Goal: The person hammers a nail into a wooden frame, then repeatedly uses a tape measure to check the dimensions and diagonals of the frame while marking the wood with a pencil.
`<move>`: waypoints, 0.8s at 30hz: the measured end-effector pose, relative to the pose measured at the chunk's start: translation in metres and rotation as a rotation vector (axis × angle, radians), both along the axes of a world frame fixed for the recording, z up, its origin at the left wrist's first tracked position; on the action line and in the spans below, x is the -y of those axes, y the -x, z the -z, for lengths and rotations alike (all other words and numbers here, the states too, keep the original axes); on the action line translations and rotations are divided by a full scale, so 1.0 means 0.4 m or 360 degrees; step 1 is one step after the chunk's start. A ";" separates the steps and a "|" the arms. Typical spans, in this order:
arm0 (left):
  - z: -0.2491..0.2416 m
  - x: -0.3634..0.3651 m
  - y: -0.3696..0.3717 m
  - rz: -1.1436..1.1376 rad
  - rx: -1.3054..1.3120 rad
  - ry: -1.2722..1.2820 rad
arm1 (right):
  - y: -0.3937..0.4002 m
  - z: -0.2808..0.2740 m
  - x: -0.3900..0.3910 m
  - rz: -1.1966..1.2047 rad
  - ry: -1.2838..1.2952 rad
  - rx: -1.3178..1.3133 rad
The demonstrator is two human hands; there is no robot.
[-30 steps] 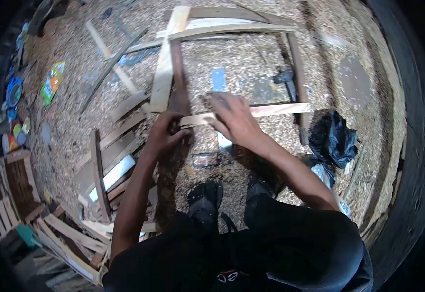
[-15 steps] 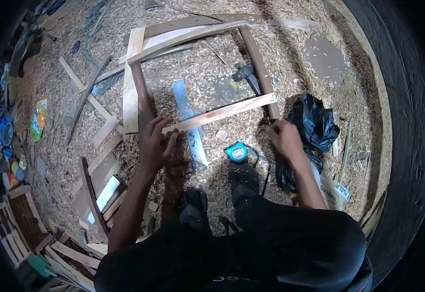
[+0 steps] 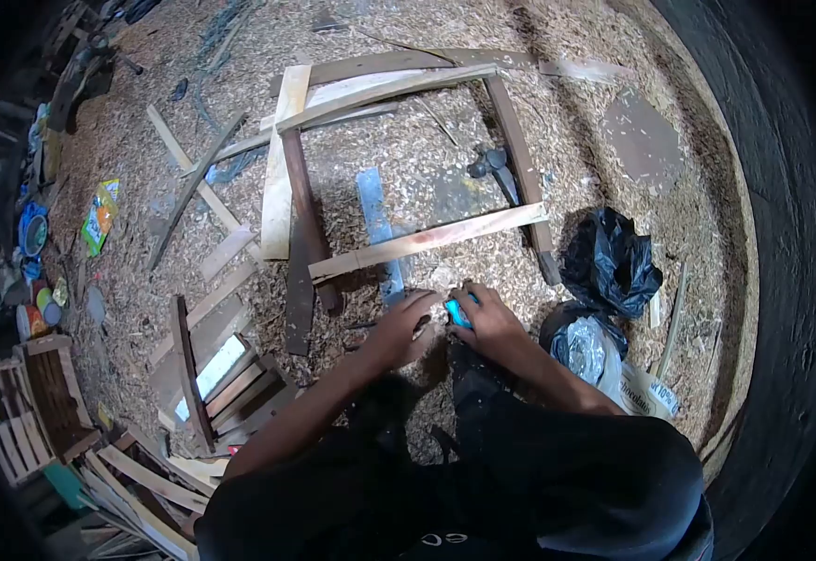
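Note:
My right hand (image 3: 490,325) is closed around a teal tape measure (image 3: 458,314) in front of my feet. Close beside it, my left hand (image 3: 406,329) has its fingers curled; a small dark bit shows at the fingertips, too small to name. Beyond both hands, a pale wooden strip (image 3: 427,243) lies across two dark wooden legs (image 3: 307,210) of a four-sided frame. A pale top rail (image 3: 380,96) joins the legs at the far end. Inside the frame, a hammer (image 3: 496,170) rests against the right leg. A flat bluish strip (image 3: 372,201) passes under the pale strip.
Black plastic bags (image 3: 609,262) lie to the right, with a clear bag (image 3: 587,351) nearer me. Loose wood pieces (image 3: 226,374) are scattered on the left, near a wooden crate (image 3: 48,402). Wood shavings cover the ground. A dark wall (image 3: 791,280) curves along the right.
Both hands have left the ends of the pale strip and come together nearer my feet. My right hand has taken hold of the tape measure. The view has shifted slightly.

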State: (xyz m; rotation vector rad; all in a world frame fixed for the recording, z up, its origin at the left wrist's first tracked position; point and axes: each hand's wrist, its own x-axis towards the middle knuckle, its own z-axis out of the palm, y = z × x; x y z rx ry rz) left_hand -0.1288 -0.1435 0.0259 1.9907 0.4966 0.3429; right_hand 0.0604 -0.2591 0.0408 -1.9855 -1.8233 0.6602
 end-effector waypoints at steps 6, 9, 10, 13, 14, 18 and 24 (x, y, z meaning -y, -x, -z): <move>-0.039 -0.047 -0.012 -0.0209 0.0027 0.0717 | 0.000 -0.121 -0.086 0.0031 -0.0016 -0.0482; -0.041 -0.125 -0.005 -0.0205 0.0046 0.0762 | -0.009 -0.169 -0.151 -0.0052 0.0113 -0.0606; -0.043 -0.154 -0.002 -0.0167 0.0067 0.0772 | -0.011 -0.194 -0.175 -0.0087 0.0162 -0.0631; -0.083 -0.254 0.019 -0.0322 0.0080 0.1234 | -0.022 -0.183 -0.209 -0.0074 -0.0063 -0.0662; -0.130 -0.309 0.029 -0.0547 0.0036 0.1138 | -0.036 -0.204 -0.223 0.0000 0.0030 -0.0765; -0.125 -0.650 0.109 -0.0963 -0.0105 0.0750 | -0.125 -0.206 -0.231 0.0246 0.0102 -0.0636; -0.048 -0.969 0.114 -0.1060 -0.0269 0.0498 | -0.247 -0.193 -0.207 0.0543 -0.0030 -0.0564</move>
